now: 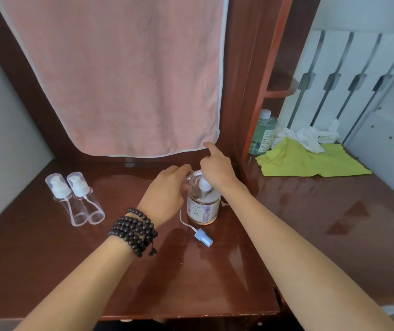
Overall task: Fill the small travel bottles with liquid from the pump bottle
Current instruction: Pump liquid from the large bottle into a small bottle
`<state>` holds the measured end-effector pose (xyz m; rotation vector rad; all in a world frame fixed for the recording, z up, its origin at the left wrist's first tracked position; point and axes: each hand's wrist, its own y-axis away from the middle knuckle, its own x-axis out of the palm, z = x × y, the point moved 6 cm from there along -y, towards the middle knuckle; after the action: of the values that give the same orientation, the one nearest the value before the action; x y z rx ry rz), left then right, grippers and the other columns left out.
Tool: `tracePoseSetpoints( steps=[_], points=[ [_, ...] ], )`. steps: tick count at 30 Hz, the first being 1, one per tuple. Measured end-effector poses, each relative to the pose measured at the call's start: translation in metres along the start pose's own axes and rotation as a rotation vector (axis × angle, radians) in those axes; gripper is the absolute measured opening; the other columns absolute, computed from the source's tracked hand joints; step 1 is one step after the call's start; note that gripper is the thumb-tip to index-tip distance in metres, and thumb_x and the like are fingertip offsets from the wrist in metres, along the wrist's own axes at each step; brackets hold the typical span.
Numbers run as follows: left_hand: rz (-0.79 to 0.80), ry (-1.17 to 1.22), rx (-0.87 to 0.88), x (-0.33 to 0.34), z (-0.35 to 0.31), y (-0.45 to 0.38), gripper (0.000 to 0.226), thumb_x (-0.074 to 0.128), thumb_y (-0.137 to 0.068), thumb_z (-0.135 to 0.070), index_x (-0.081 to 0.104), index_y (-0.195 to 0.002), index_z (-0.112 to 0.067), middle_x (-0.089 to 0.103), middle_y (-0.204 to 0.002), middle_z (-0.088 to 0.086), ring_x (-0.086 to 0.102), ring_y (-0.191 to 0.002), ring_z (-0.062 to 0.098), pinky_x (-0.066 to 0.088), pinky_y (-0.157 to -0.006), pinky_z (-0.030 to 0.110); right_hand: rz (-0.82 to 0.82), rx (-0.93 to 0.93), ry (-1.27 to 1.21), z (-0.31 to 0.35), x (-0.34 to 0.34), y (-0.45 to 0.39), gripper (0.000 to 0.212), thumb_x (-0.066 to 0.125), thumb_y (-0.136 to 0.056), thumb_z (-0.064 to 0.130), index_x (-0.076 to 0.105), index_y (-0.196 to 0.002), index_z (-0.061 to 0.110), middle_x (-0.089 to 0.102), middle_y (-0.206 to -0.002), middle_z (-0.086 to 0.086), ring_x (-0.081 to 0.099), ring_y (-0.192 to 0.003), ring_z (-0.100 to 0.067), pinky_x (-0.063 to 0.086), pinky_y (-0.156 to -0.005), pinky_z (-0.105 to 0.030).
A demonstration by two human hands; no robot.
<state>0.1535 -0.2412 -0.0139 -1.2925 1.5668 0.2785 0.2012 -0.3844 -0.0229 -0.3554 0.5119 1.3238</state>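
Note:
A clear pump bottle (203,206) with amber liquid and a floral label stands mid-desk. My right hand (217,169) rests on top of its white pump head, index finger stretched out. My left hand (167,189), wrist wrapped in dark beads, holds a small clear travel bottle (192,179) against the pump's spout; most of that bottle is hidden behind my fingers. A blue spray cap (203,237) with its thin tube lies on the desk in front of the pump bottle. Two more clear travel bottles (76,199) with white pump tops lie side by side at the left.
A pink towel (119,75) hangs over the back of the dark wooden desk (215,283). To the right, past a wooden post, lie a yellow-green cloth (310,161), crumpled white tissue (310,137) and a green bottle with a white cap (262,132).

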Motion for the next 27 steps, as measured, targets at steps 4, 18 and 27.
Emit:
tracePoseSetpoints(
  steps=[4, 18, 27],
  points=[
    [0.012, 0.008, -0.018, 0.002, 0.001, 0.003, 0.044, 0.055, -0.09, -0.001, 0.05, -0.133, -0.01, 0.058, -0.107, 0.01, 0.058, -0.1, 0.031, 0.049, -0.084, 0.044, 0.012, 0.02, 0.023, -0.002, 0.001, 0.005, 0.067, 0.037, -0.096, 0.013, 0.028, -0.161, 0.031, 0.05, -0.149, -0.014, 0.057, -0.118, -0.03, 0.048, -0.101, -0.046],
    [-0.018, -0.001, -0.011, 0.003, 0.0, 0.002, 0.039, 0.055, -0.087, 0.001, 0.054, -0.125, -0.009, 0.06, -0.099, 0.01, 0.059, -0.092, 0.033, 0.051, -0.077, 0.048, -0.003, 0.038, 0.064, -0.004, 0.001, 0.004, 0.062, 0.033, -0.099, 0.015, 0.03, -0.159, 0.031, 0.055, -0.141, -0.015, 0.059, -0.115, -0.034, 0.049, -0.097, -0.045],
    [-0.036, -0.015, 0.028, -0.009, -0.003, -0.004, 0.037, 0.056, -0.089, -0.003, 0.053, -0.126, -0.008, 0.059, -0.102, 0.011, 0.058, -0.095, 0.031, 0.05, -0.081, 0.046, -0.006, 0.001, 0.089, 0.01, -0.008, -0.001, 0.051, 0.032, -0.103, 0.021, 0.034, -0.153, 0.025, 0.06, -0.125, -0.016, 0.064, -0.102, -0.035, 0.054, -0.09, -0.046]
  ],
)
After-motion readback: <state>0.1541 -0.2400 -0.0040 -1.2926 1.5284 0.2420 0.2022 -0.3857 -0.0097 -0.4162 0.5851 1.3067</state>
